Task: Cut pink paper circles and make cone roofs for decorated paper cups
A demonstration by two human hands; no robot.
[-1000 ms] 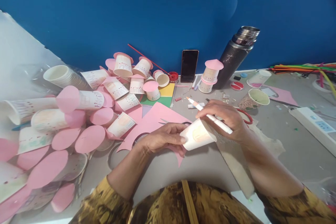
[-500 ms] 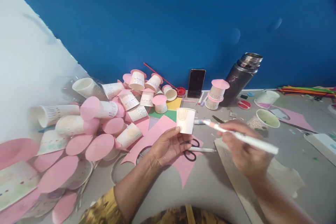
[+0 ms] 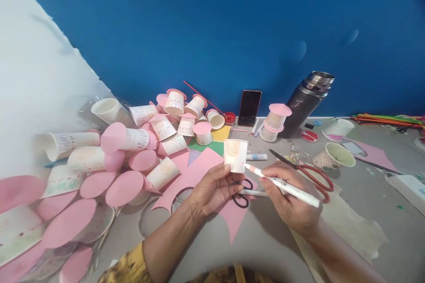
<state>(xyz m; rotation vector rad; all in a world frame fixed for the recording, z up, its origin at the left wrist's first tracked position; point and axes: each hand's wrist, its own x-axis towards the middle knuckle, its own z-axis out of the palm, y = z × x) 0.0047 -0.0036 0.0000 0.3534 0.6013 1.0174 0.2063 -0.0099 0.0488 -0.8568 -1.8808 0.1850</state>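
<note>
A white paper cup with a pale orange patch near its rim stands upright in my left hand, whose fingers close round its lower part. Pinched in my right hand is a white marker; its peach tip points left and meets or nearly meets the cup's lower right side. Below the cup lie black-handled scissors on cut pink paper, with another white pen partly hidden behind my hands. Red-handled scissors rest just behind my right hand.
Many paper cups with pink discs crowd the left side. Toward the blue wall stand a phone, two stacked decorated cups and a dark metal flask. A patterned cup lies at the right, near colourful pipe cleaners.
My right hand has moved left and slightly down, bringing the marker tip to the cup's side. The red-handled scissors now show behind it. My left hand still holds the cup.
</note>
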